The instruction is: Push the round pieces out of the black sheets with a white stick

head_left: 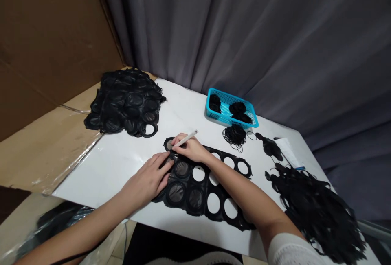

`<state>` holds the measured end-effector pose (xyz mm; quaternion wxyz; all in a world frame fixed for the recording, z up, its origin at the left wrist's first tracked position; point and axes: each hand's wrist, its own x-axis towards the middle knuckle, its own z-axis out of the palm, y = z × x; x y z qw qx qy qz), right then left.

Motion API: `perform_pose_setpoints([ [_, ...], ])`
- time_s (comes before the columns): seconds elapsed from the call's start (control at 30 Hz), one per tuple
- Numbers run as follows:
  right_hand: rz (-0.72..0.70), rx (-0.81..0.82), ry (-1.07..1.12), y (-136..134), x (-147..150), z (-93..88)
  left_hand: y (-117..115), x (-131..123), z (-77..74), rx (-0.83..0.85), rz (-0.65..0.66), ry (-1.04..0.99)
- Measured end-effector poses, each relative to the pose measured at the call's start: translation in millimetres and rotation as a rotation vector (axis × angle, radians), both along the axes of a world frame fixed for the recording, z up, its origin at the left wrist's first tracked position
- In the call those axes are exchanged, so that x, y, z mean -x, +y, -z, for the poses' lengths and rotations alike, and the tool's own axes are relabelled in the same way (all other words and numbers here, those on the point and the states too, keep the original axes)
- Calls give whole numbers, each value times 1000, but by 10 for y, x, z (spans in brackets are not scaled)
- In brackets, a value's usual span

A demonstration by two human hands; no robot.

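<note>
A black sheet (186, 184) with rows of round rings lies on the white table in front of me. Some rings show white table through them; others, towards the left, are filled with dark, sheer discs (176, 193). My right hand (193, 149) is closed around a slim white pen-like tool (187, 137), its lower end at the ring in the sheet's upper left corner. I cannot make out the tool's tip. Beside it, my left hand (147, 178) rests on the sheet's left edge, fingers stretched out and holding nothing.
Stacked black ringed sheets (128, 104) lie at the back left. A blue basket (232, 123) holds black bundles; a tangle of thin black loops (234, 135) sits before it. Black cut-out scraps (317, 212) are heaped at right, near a white packet (288, 153). Cardboard (55, 45) stands left.
</note>
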<state>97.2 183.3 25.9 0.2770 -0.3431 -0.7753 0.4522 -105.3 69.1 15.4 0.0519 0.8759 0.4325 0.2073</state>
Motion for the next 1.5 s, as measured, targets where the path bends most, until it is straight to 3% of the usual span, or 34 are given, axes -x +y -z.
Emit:
perform_pose_setpoints([
  [0.13, -1, -127, -60, -71, 31, 6, -4, 2, -4, 7, 5, 9],
  [0.3, -141, -479, -262, -136, 70, -10, 1, -3, -6, 24, 3, -4],
  [0.37, 7, -525, -274, 1, -2, -82, 13, -3, -4, 20, 1, -12],
  [0.47, 416, -492, -122, 279, -186, -246, 27, 18, -10, 19, 5, -35],
  [0.53, 486, -428, -26, 346, -268, -335, 11, 53, -22, 23, 19, -66],
  [0.63, 296, -316, 7, 130, -231, -366, -87, 133, -40, -7, -6, -96],
  [0.73, 55, -256, -40, -273, -76, -306, -245, 210, -30, -66, -35, -52],
  [0.83, -88, -191, -62, -555, 59, -231, -375, 249, -4, -104, -39, -15],
  [1.27, -89, -76, -62, -635, 136, -113, -423, 251, 69, -103, -46, -13],
  [1.5, -109, -199, -104, -736, 164, -79, -408, 253, 82, -144, -17, 5],
])
